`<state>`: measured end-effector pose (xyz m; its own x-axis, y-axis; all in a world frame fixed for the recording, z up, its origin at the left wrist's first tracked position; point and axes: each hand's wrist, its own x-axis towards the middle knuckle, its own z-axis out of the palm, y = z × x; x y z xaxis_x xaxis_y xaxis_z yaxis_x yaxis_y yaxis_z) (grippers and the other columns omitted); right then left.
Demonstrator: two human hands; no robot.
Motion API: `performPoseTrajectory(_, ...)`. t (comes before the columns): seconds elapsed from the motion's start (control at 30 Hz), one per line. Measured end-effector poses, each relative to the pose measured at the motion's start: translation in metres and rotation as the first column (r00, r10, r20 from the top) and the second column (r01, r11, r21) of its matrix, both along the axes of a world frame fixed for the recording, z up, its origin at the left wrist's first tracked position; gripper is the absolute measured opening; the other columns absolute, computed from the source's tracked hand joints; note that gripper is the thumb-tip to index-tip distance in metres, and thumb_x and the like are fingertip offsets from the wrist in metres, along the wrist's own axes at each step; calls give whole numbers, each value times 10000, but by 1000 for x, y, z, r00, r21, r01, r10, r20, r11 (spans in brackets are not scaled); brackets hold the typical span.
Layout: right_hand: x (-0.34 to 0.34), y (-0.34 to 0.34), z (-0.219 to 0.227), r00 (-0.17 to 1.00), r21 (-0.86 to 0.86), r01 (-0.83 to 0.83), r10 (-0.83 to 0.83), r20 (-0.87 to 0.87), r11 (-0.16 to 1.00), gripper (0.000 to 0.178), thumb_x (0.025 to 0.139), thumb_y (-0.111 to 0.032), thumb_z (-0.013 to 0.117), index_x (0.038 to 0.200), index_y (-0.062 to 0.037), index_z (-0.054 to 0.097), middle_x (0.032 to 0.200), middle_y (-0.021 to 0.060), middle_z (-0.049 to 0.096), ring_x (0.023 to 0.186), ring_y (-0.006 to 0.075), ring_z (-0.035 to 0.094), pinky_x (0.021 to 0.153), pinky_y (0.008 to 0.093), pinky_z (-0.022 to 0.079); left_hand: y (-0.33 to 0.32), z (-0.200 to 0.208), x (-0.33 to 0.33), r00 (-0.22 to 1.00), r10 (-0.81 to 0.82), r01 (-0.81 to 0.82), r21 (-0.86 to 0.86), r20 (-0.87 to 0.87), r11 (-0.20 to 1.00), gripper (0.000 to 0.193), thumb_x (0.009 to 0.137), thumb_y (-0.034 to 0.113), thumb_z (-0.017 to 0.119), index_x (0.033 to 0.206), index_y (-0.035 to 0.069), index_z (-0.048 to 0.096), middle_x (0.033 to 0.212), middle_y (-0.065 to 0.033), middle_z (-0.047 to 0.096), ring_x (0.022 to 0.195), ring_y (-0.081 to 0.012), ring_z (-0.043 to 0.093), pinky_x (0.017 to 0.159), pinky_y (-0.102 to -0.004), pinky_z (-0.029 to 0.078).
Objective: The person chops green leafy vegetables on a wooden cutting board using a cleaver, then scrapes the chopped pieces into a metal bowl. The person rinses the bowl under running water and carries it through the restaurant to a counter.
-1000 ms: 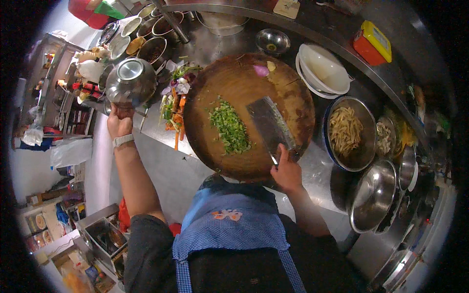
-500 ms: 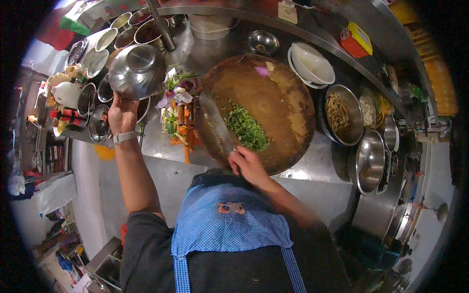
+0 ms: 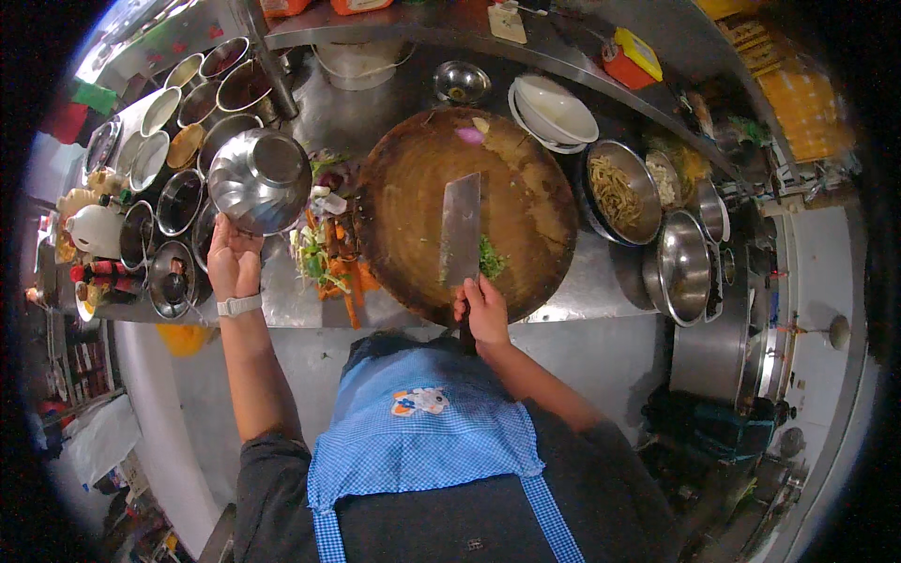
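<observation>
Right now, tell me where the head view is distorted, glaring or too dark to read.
Head view: fisheye bends the counter and shelf toward the rim; corners are black. Glare sits on the steel bowl in the left hand and on the cleaver in the right hand. The lower right is too dark to read.
</observation>
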<state>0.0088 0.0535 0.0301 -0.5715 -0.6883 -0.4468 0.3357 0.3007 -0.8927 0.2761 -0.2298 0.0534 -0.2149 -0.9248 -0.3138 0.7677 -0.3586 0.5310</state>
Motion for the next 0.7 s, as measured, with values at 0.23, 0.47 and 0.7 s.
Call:
performPoseTrajectory(0.23,16,-32,-3,923,-74,-358,341,-176,931,246,967,-251,471,801,-72,500,583,6,495,497,106,455,454,275,356,1,15,-9,995,-92,97,-242,32,965,275,982,165,420,1211,32,493,1209,-95,564,1126,-233,526,994,-429,401)
performPoseTrajectory(0.47,13,-34,-28,983,-110,-183,181,-25,977,242,957,-273,504,834,-65,510,605,12,516,501,101,468,441,273,385,12,22,-33,986,-98,126,-220,133,967,190,961,110,476,1124,28,528,1066,-69,613,974,-177,574,885,-344,455)
performPoseTrajectory(0.7,-57,33,35,990,-40,-67,71,118,997,203,961,-194,487,822,-46,475,631,26,481,527,123,461,481,276,405,41,12,-101,896,11,230,-485,444,844,252,924,71,542,1157,-25,546,1037,-48,605,942,-106,557,817,-237,438)
